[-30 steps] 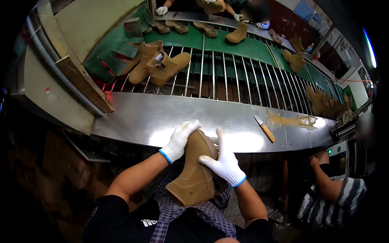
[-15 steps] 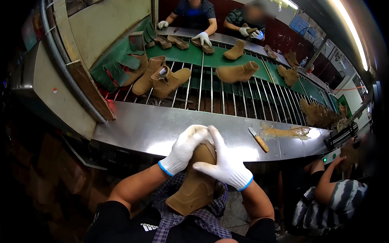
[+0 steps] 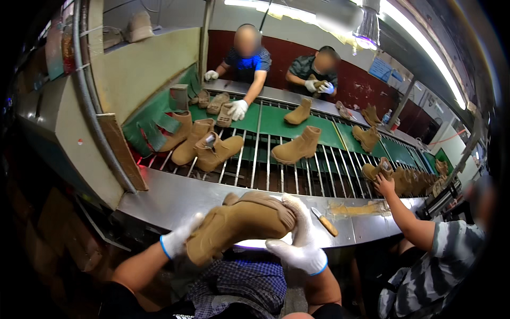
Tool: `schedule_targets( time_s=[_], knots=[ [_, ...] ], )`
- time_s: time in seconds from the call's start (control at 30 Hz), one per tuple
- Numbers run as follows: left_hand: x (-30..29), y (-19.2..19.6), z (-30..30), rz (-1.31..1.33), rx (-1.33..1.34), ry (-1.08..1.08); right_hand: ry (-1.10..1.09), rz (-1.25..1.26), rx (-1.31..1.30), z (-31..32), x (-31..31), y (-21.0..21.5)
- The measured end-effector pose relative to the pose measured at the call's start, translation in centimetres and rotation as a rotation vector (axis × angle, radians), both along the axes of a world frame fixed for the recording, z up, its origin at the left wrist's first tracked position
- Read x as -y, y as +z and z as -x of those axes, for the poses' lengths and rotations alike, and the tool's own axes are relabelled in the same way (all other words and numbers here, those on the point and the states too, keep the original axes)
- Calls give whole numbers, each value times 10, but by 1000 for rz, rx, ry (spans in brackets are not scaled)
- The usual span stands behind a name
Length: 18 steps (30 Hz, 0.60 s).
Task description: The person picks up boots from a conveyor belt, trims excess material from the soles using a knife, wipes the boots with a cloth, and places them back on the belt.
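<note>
A tan boot (image 3: 239, 223) is held tilted sideways above the near edge of the metal ledge. My left hand (image 3: 183, 234), in a white glove with a blue cuff, grips it from the left side; most of those fingers are hidden behind the boot. My gloved right hand (image 3: 300, 242) is around the boot's right end, its fingers raised along the ridged edge and its thumb below. Just right of that hand lies a knife (image 3: 325, 222) with a wooden handle, on the ledge.
Beyond the metal ledge (image 3: 159, 196) runs a roller conveyor with green sheets (image 3: 271, 118), carrying several tan boots (image 3: 297, 146) and soles (image 3: 218, 103). Two gloved co-workers stand across it. At right, a person's bare hand (image 3: 385, 185) touches another boot (image 3: 378, 169). A pipe (image 3: 90, 106) rises at left.
The boot in my hands has been raised and turned from upright to sideways. The person at right has reached onto a conveyor boot. Across, a gloved hand has shifted left with a sole.
</note>
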<state>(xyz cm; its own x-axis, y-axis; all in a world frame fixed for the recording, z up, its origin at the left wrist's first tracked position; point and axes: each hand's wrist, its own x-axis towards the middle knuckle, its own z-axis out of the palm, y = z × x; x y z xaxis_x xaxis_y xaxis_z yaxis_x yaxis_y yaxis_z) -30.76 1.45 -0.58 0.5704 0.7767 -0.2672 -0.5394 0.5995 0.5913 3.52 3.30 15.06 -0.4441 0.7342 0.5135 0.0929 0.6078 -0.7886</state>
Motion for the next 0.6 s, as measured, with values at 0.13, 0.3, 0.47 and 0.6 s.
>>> schedule_targets(
  time_s=[0.13,0.3,0.47,0.6],
  knots=[
    [-44,106,21,-660,-721,192,-5,297,219,-35,-23,-14],
    [-52,190,-35,-1266,-1654,-93,-124,96,-68,-14,-72,-62],
    [-75,214,-55,-1210,-1676,-236,-160,-612,485,26,-89,21],
    [-91,217,-56,-1061,-1783,-258,-81,-123,-410,6,-124,23]
  ],
)
